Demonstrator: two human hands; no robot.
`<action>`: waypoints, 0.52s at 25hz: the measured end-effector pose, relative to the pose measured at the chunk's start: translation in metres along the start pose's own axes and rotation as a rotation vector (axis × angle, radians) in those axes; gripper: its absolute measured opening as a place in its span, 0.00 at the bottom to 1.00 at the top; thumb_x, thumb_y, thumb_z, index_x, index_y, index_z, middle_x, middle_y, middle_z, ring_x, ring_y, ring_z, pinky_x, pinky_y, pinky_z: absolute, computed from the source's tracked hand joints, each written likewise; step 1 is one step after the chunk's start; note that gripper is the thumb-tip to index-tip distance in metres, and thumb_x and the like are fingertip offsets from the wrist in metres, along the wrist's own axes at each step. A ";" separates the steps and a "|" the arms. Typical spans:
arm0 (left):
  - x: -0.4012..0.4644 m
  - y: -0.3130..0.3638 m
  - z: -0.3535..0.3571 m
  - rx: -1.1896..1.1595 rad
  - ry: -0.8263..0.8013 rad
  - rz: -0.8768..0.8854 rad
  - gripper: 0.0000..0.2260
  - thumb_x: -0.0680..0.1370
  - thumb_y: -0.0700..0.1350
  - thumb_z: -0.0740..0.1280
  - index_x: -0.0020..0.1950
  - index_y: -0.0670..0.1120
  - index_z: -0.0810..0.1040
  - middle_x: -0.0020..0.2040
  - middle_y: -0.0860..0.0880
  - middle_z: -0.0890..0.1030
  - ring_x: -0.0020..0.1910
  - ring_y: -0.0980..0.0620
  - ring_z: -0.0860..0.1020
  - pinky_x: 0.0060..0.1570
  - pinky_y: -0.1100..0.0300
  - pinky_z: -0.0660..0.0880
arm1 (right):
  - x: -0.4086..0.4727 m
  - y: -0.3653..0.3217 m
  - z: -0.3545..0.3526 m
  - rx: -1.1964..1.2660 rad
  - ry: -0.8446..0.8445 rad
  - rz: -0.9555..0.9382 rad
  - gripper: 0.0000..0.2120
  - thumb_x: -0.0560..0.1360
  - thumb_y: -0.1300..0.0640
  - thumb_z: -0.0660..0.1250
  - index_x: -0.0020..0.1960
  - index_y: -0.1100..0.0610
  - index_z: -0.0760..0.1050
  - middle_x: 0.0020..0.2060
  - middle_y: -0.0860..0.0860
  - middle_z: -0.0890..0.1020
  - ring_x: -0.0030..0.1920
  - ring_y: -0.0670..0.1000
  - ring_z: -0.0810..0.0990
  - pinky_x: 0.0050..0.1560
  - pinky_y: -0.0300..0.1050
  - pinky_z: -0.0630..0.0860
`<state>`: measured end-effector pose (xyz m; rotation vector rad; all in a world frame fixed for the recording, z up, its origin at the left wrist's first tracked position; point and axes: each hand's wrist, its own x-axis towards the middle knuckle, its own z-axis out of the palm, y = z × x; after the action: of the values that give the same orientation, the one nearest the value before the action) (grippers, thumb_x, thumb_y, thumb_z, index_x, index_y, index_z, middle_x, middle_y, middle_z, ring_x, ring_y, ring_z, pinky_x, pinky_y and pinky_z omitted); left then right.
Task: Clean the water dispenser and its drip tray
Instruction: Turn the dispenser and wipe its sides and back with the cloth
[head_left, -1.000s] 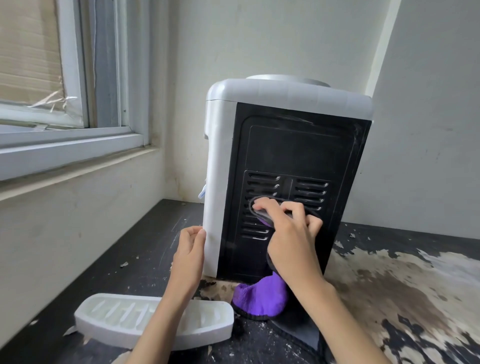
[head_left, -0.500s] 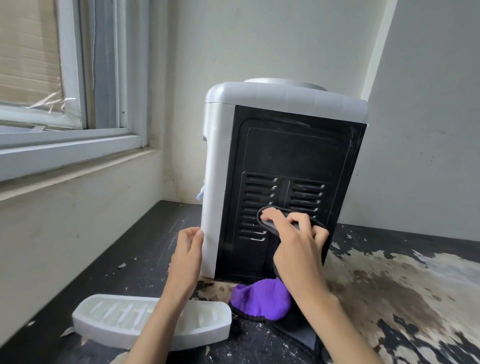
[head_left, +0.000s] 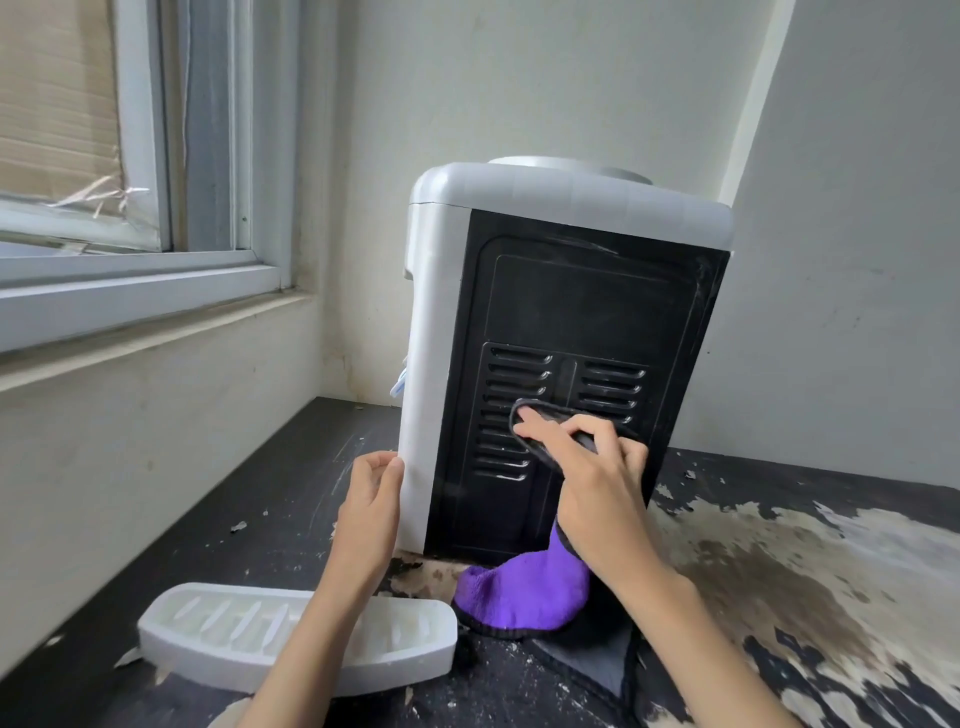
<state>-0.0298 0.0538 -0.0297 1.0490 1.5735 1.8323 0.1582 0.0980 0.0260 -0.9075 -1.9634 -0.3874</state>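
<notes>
Wiping the vented black back panel of the white plastic water dispenser (head_left: 566, 332)

Right hand (head_left: 597, 493) fingers curl round the purple-and-grey microfibre cloth (head_left: 519, 597); left hand (head_left: 371, 512), fingers barely bent, steadies the corner. A hard push could topple it from the counter (head_left: 779, 571); white drip tray (head_left: 291, 636) lies nearby.

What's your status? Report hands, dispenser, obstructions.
Left hand steadies white-and-black plastic water dispenser. Right hand presses purple-and-grey cloth on vents. Nothing obstructing.
</notes>
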 end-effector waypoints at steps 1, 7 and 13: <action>0.000 0.000 0.000 0.001 -0.002 0.001 0.15 0.70 0.61 0.55 0.50 0.56 0.71 0.52 0.59 0.76 0.56 0.51 0.74 0.61 0.44 0.70 | -0.001 -0.003 0.002 -0.034 0.009 -0.063 0.35 0.65 0.74 0.57 0.64 0.46 0.72 0.55 0.44 0.70 0.53 0.49 0.68 0.48 0.35 0.56; -0.002 0.002 0.000 0.005 -0.002 0.003 0.15 0.70 0.60 0.54 0.50 0.55 0.71 0.51 0.57 0.76 0.55 0.50 0.74 0.60 0.44 0.71 | -0.012 -0.007 0.010 -0.116 -0.191 -0.351 0.47 0.54 0.78 0.66 0.68 0.47 0.67 0.69 0.38 0.62 0.60 0.49 0.66 0.55 0.46 0.63; -0.001 0.003 0.000 0.006 0.002 0.014 0.21 0.70 0.60 0.54 0.54 0.50 0.72 0.51 0.57 0.76 0.55 0.50 0.74 0.59 0.45 0.71 | -0.025 0.013 -0.002 -0.209 -0.090 -0.182 0.34 0.63 0.70 0.50 0.63 0.48 0.73 0.64 0.38 0.74 0.56 0.49 0.73 0.50 0.44 0.57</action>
<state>-0.0290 0.0531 -0.0271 1.0645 1.5775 1.8391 0.1771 0.0944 0.0047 -0.8918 -2.1248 -0.6766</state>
